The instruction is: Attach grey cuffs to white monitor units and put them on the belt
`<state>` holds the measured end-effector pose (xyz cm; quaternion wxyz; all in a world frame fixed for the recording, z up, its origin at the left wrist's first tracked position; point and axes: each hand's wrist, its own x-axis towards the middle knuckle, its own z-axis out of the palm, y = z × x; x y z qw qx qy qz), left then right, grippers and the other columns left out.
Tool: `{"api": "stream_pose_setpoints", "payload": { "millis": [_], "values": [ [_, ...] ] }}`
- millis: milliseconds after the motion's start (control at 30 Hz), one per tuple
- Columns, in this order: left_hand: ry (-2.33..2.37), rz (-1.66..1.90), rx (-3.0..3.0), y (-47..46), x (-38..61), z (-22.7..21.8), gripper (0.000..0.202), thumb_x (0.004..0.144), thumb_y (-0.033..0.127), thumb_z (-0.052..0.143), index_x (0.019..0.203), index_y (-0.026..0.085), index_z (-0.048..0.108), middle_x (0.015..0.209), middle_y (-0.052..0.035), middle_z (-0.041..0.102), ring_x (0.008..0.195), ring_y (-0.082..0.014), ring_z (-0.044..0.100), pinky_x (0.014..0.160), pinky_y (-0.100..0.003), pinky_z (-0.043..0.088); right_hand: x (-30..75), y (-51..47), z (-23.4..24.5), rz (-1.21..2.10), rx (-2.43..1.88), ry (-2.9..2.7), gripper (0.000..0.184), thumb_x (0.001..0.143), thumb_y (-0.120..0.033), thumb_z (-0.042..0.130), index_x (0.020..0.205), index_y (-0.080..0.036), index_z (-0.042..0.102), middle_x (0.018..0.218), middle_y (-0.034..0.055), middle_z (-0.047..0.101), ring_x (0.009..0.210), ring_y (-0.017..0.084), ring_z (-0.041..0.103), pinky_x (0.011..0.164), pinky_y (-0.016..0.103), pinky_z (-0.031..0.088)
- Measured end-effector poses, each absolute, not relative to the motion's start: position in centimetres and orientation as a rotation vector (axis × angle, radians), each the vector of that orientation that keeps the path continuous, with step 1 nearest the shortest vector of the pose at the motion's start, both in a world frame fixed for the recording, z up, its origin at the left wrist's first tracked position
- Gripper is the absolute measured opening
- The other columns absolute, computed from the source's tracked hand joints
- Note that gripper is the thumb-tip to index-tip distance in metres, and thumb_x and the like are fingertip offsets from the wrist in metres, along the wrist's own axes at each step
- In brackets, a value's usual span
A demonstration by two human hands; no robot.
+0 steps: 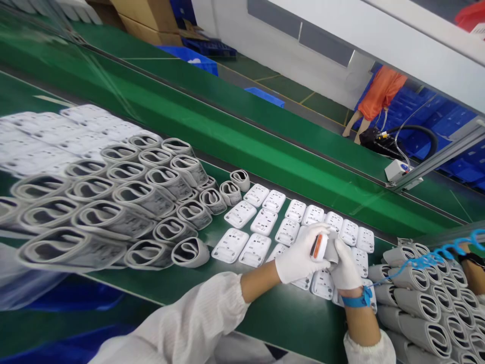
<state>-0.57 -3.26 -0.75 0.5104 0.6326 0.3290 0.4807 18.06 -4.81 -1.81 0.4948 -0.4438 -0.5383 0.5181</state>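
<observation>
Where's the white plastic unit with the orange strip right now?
Right of centre in the head view: the unit is in the white-gloved left hand, close to the white-gloved right hand.

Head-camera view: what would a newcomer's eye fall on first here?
Probably the large pile of rolled grey bands at the left, echoed by another pile at the lower right. Between them, flat white devices lie in rows on the green surface. Over those rows, the gloved left hand holds a white unit with an orange strip, and the gloved right hand holds a grey piece against it.
</observation>
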Motion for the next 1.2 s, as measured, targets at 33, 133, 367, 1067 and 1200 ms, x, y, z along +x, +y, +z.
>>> {"api": "stream_pose_setpoints", "payload": {
  "millis": [33,133,367,1067,1200],
  "values": [
    [0.777,1.166,1.524,-3.3,-0.6,-0.9,0.069,0.074,0.012,0.082,0.136,0.025,0.054,0.160,-0.0155,0.048,0.152,-0.0384,0.044,0.129,-0.062,0.035,18.0,-4.6,-2.1,1.299,-1.060,-1.251,0.055,0.096,-0.070,0.064,0.134,-0.032,0.074,0.129,0.0117,0.077,0.128,0.033,0.069,0.100,0.054,0.065],
    [0.727,1.151,1.435,-3.4,-0.8,-0.8,0.067,0.078,0.012,0.079,0.139,0.027,0.054,0.168,-0.0140,0.041,0.160,-0.0376,0.035,0.132,-0.061,0.032,17.9,-4.3,-2.4,1.466,-1.001,-1.036,0.056,0.092,-0.069,0.068,0.133,-0.032,0.075,0.127,0.0107,0.078,0.129,0.033,0.070,0.098,0.055,0.066],
    [0.557,1.096,1.001,-3.4,-1.1,-0.4,0.077,0.092,0.043,0.080,0.161,0.030,0.046,0.173,-0.0123,0.040,0.160,-0.0354,0.037,0.133,-0.055,0.033,17.6,-4.1,-0.8,1.668,-0.949,-0.847,0.050,0.090,-0.054,0.081,0.132,-0.027,0.075,0.125,0.0115,0.080,0.125,0.035,0.073,0.104,0.060,0.063],
    [0.609,1.173,1.198,-3.3,-2.5,-0.2,0.063,0.107,0.058,0.055,0.163,0.030,0.046,0.176,-0.0084,0.037,0.164,-0.0348,0.030,0.136,-0.054,0.026,15.4,-4.6,0.4,1.633,-0.965,-0.960,0.053,0.086,-0.056,0.086,0.126,-0.023,0.077,0.134,0.0131,0.076,0.133,0.039,0.068,0.108,0.060,0.061],
    [0.657,1.147,1.285,-3.1,-2.4,-0.3,0.061,0.108,0.058,0.053,0.161,0.028,0.048,0.175,-0.0096,0.038,0.164,-0.0347,0.030,0.137,-0.053,0.023,15.5,-4.6,0.0,1.609,-1.013,-0.959,0.053,0.086,-0.056,0.087,0.127,-0.025,0.077,0.132,0.0105,0.077,0.127,0.038,0.071,0.104,0.057,0.063]
  ]
}}
